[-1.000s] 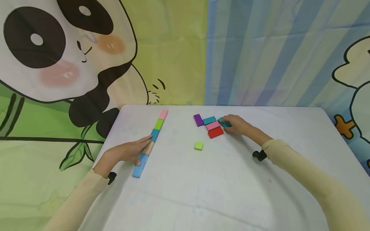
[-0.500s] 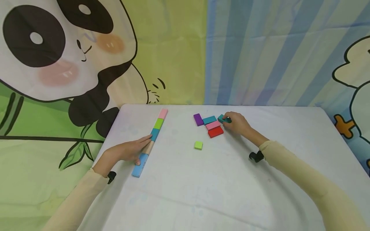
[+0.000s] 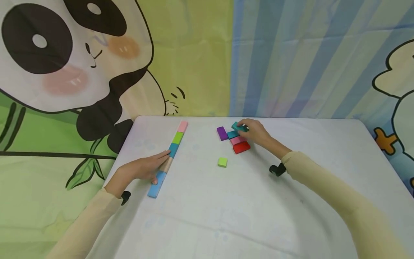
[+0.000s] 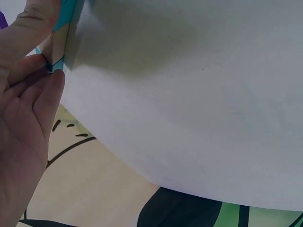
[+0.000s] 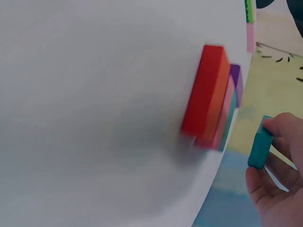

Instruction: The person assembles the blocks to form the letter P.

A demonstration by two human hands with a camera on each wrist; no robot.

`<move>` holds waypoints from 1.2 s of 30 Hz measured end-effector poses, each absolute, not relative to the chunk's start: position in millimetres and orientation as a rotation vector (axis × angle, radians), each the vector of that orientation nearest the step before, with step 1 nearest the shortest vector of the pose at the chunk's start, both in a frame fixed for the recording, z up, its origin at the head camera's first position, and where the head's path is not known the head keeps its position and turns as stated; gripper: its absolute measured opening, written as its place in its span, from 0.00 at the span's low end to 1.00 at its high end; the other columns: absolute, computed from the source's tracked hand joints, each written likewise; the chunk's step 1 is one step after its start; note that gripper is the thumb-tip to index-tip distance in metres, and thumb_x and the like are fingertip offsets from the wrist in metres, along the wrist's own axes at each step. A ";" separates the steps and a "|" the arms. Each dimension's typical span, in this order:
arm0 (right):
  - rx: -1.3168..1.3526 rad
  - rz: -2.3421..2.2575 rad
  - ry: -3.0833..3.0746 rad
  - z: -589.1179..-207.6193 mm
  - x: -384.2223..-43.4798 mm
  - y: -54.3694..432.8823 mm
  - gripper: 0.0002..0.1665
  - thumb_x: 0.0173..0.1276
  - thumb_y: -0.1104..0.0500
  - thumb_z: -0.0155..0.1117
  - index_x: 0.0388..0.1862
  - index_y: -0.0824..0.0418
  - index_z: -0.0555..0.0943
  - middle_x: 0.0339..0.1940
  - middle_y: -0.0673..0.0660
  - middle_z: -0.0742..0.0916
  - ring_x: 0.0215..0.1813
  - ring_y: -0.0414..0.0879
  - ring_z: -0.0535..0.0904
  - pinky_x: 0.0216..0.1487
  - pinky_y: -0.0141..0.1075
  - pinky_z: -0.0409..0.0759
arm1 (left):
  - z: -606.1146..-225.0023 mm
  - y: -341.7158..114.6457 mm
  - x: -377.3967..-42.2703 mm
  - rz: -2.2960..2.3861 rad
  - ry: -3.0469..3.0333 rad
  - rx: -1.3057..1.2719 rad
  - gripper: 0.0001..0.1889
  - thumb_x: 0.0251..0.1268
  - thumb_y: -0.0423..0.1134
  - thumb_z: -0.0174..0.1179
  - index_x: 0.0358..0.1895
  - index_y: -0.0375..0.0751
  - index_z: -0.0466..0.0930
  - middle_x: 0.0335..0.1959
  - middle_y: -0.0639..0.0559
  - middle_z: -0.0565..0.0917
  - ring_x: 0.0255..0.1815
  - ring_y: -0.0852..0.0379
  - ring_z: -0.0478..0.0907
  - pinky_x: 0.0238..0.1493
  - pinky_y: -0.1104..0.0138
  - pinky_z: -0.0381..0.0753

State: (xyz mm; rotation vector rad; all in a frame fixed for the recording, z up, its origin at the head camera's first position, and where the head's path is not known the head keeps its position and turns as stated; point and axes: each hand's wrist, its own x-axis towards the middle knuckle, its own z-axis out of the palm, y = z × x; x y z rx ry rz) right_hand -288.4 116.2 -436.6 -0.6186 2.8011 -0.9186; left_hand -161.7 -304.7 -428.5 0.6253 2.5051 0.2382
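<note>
My left hand rests along a row of coloured blocks laid end to end, its fingers stretched across the teal block and the tan block. Its thumb touches the light blue block at the near end. Farther along the row lie a green block and a pink block. At the back middle, my right hand pinches a teal block between thumb and fingers, raised above the table. Beneath and beside it are another teal block, a pink block and a red block.
A purple block lies left of the red and pink ones. Nearer, a small green cube sits alone on the white table. A printed panda cloth hangs behind the table's far edge.
My right hand has picked up the teal block from beside the cluster and carried it left, over the other teal block. The left hand has stayed on the row.
</note>
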 end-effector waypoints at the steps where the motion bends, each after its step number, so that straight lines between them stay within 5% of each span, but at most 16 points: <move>1: -0.636 -0.920 2.785 -435.3 -288.5 108.6 0.21 0.68 0.58 0.63 0.58 0.62 0.78 0.57 0.62 0.82 0.55 0.57 0.78 0.57 0.49 0.80 | -428.4 -304.6 -161.3 0.236 2.507 0.622 0.61 0.47 0.45 0.73 0.78 0.35 0.38 0.80 0.38 0.44 0.78 0.37 0.52 0.70 0.48 0.65; 10: -0.904 -0.887 2.681 -437.1 -293.4 21.7 0.22 0.67 0.58 0.65 0.58 0.62 0.79 0.59 0.61 0.83 0.57 0.53 0.80 0.57 0.45 0.79 | -426.6 -301.3 -159.6 0.277 2.485 0.578 0.62 0.47 0.44 0.74 0.78 0.37 0.37 0.80 0.40 0.43 0.78 0.39 0.52 0.69 0.48 0.65; 17: -0.861 -0.764 2.706 -457.2 -313.5 -30.3 0.21 0.67 0.57 0.65 0.57 0.62 0.79 0.57 0.58 0.84 0.60 0.50 0.79 0.62 0.42 0.76 | -427.0 -299.8 -161.9 0.276 2.480 0.557 0.62 0.47 0.44 0.73 0.79 0.40 0.36 0.80 0.42 0.42 0.78 0.40 0.52 0.69 0.49 0.66; 36: -0.758 -0.688 2.745 -464.4 -325.7 -65.1 0.25 0.69 0.55 0.64 0.63 0.60 0.77 0.59 0.58 0.82 0.62 0.50 0.76 0.68 0.41 0.72 | -426.9 -304.9 -161.9 0.269 2.489 0.525 0.62 0.47 0.45 0.73 0.79 0.42 0.36 0.81 0.44 0.43 0.77 0.42 0.56 0.67 0.49 0.69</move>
